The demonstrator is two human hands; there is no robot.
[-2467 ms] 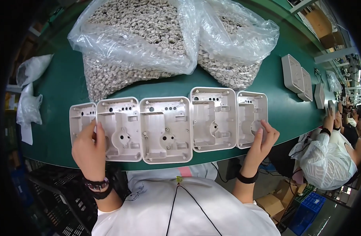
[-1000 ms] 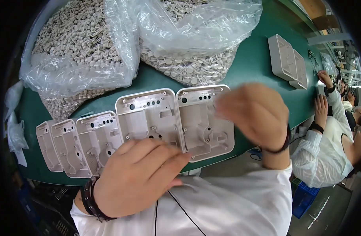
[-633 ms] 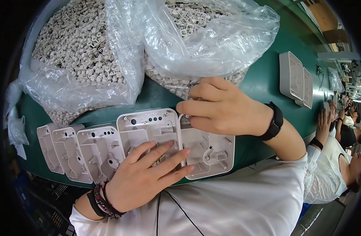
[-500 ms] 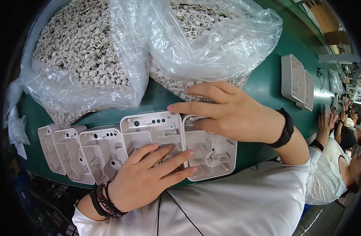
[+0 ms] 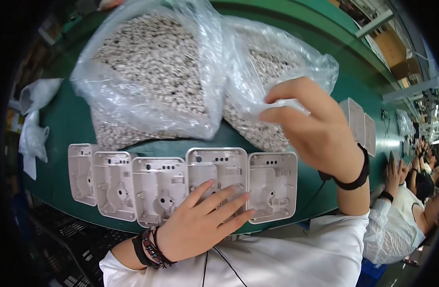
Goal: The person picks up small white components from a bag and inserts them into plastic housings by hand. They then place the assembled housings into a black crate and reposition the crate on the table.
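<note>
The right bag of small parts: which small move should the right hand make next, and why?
Perhaps lower the right hand into the right bag: its curled fingers are at that bag, small parts show in the opening, and the left hand is spread over the second box from the right. I cannot tell if the fingers already hold a part.

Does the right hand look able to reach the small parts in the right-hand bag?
Probably yes: the right hand is near the open bag, though plastic folds partly screen the small parts.
</note>
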